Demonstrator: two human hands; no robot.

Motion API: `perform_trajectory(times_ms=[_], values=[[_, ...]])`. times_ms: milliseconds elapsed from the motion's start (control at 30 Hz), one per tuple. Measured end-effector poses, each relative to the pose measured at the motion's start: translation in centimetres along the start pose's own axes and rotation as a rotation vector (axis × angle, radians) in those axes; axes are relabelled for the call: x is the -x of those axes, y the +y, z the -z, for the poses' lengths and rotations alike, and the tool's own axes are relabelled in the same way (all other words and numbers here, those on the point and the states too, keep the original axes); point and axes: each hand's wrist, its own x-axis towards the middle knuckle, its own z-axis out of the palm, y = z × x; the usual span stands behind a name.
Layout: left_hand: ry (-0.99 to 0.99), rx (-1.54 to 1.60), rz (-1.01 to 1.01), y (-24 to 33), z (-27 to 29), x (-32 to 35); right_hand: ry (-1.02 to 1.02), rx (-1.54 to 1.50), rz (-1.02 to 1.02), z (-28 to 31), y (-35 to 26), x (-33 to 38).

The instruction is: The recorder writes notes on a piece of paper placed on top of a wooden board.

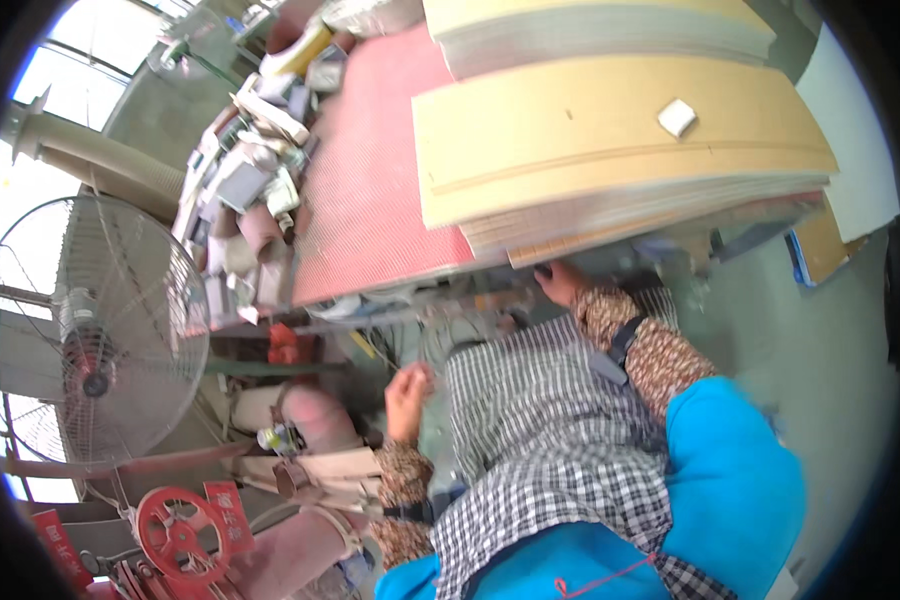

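A stack of tan fibreboard panels (610,140) lies on a red-topped workbench (370,200), with a small white block (677,117) on the top panel. My right hand (560,281) reaches up to the near lower edge of the stack, and its fingers curl under the bottom panels. My left hand (408,392) hangs below the bench edge with loosely spread fingers and holds nothing. Both forearms wear patterned sleeves with blue cuffs (730,470) over them. A checked apron (540,430) covers my front.
A large wire-guard floor fan (90,340) stands at the left. Clutter of boxes and rolls (255,150) lines the bench's left side. A red handwheel (175,530) and machine parts sit at lower left. Grey concrete floor (820,340) lies at the right.
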Motion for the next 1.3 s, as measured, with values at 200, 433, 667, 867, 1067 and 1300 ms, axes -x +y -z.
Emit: perform_trajectory(times_ms=[200,433,667,867,1067,1300], values=[[0.003,0.126,0.220,-0.5,-2.9,0.1,0.027,0.140,0.095,-6.7,1.9,-7.5],[-0.132,0.106,0.357,0.7,-6.5,-2.2,-0.147,0.236,-0.037,-8.2,0.9,-11.1],[-0.203,0.090,0.381,0.8,-8.3,-4.0,-0.298,0.214,-0.100,-7.2,0.2,-10.6],[-0.227,0.161,0.348,0.8,-10.2,-6.0,-0.500,0.040,-0.180,-3.0,-0.3,-6.6],[-0.195,0.410,0.480,2.3,-13.2,-7.9,-0.739,-0.347,-0.401,3.7,-2.3,1.8],[-0.311,0.854,0.426,2.7,-15.5,-5.3,-0.710,-0.417,-0.017,10.2,-5.1,12.3]])
